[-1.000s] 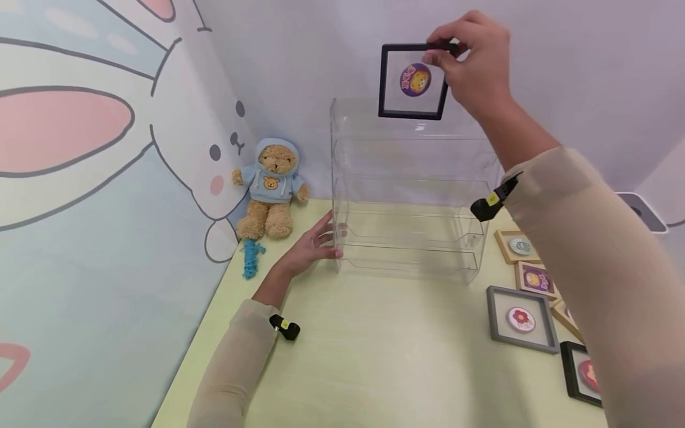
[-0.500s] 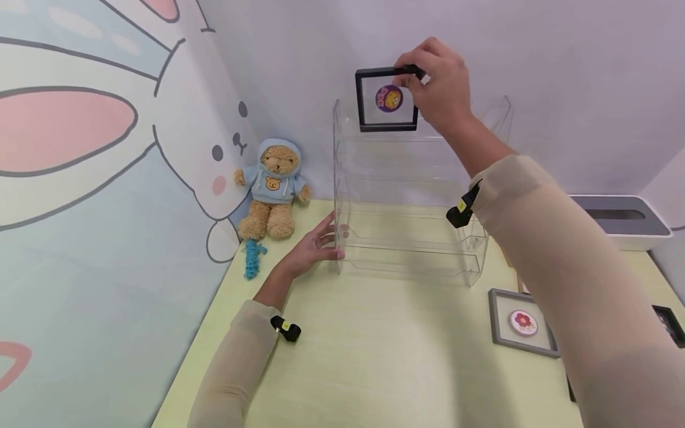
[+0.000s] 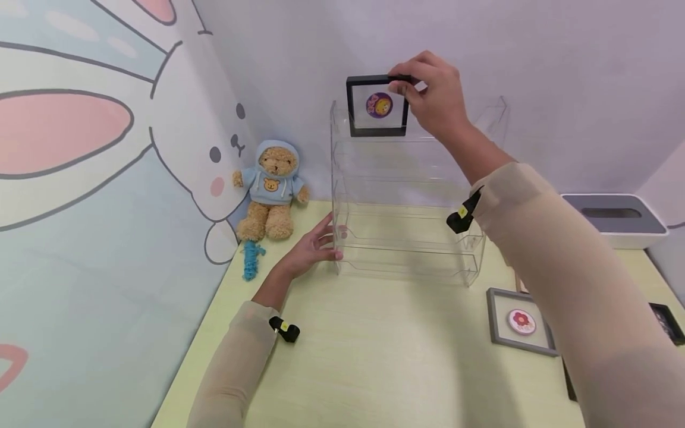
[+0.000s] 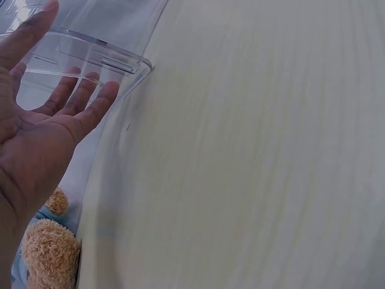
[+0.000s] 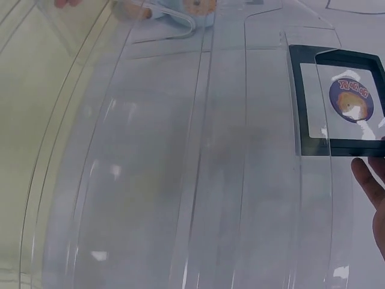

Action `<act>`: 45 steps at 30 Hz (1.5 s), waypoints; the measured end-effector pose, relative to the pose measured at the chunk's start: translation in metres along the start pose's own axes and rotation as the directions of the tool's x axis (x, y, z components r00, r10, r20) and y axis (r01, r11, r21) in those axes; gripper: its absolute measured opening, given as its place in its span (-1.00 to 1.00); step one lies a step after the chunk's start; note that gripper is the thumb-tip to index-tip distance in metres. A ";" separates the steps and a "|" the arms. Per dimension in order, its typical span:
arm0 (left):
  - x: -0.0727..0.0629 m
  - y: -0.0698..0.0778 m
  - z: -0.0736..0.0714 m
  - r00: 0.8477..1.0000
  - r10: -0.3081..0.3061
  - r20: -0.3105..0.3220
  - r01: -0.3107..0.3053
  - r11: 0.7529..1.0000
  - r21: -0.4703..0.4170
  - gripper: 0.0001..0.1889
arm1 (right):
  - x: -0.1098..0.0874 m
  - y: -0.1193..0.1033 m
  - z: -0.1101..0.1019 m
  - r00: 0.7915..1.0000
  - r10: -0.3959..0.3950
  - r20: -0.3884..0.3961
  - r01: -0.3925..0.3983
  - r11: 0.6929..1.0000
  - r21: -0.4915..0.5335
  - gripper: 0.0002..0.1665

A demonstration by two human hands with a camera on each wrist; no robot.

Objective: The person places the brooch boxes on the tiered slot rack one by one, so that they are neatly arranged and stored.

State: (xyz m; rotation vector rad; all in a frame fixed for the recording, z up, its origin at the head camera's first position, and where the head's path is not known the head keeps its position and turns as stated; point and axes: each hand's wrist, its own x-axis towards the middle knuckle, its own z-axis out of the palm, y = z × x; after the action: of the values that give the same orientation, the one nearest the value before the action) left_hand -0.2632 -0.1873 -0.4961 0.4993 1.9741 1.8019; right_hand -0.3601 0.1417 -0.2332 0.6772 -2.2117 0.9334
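Observation:
My right hand (image 3: 436,89) pinches the upper right corner of a black display frame (image 3: 379,133), which holds a round purple badge (image 3: 379,105) with a bear face between clear sheets. The frame stands upright at the top tier of a clear acrylic display rack (image 3: 404,248), its lower edge close to that tier's front lip. In the right wrist view the frame (image 5: 307,147) shows through the clear plastic. My left hand (image 3: 307,254) rests its fingers against the rack's left side, low down. Seen in the left wrist view, the fingers (image 4: 90,111) lie extended along the clear panel.
A teddy bear (image 3: 273,187) in a blue hoodie sits left of the rack, with a blue cord bundle (image 3: 250,261) before it. A grey frame (image 3: 521,345) with a flower badge lies at the right. Behind the right sleeve stands a white-and-grey box (image 3: 615,223).
My right hand has brought the black frame left and down to the top of the rack. The left hand keeps its place at the rack's side.

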 end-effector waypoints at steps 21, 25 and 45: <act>0.003 -0.003 -0.008 1.000 -0.017 0.012 0.017 1.000 0.009 0.20 | -0.068 0.030 -0.085 0.999 -0.029 0.024 0.031 0.995 -0.098 -0.41; 0.000 -0.004 -0.010 1.000 -0.014 0.008 0.014 1.000 0.015 0.20 | -0.105 0.051 -0.110 0.994 -0.093 -0.062 0.089 0.994 -0.068 -0.46; -0.004 -0.001 -0.009 1.000 -0.025 -0.009 0.025 0.998 0.049 0.19 | -0.326 0.107 -0.154 0.931 0.269 0.248 -0.215 0.951 -0.224 -0.54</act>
State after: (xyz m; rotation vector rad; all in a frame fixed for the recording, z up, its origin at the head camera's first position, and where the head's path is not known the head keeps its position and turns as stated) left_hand -0.2641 -0.1971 -0.4959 0.4815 2.0255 1.7466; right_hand -0.1598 0.3920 -0.4291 0.4707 -2.6415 0.7614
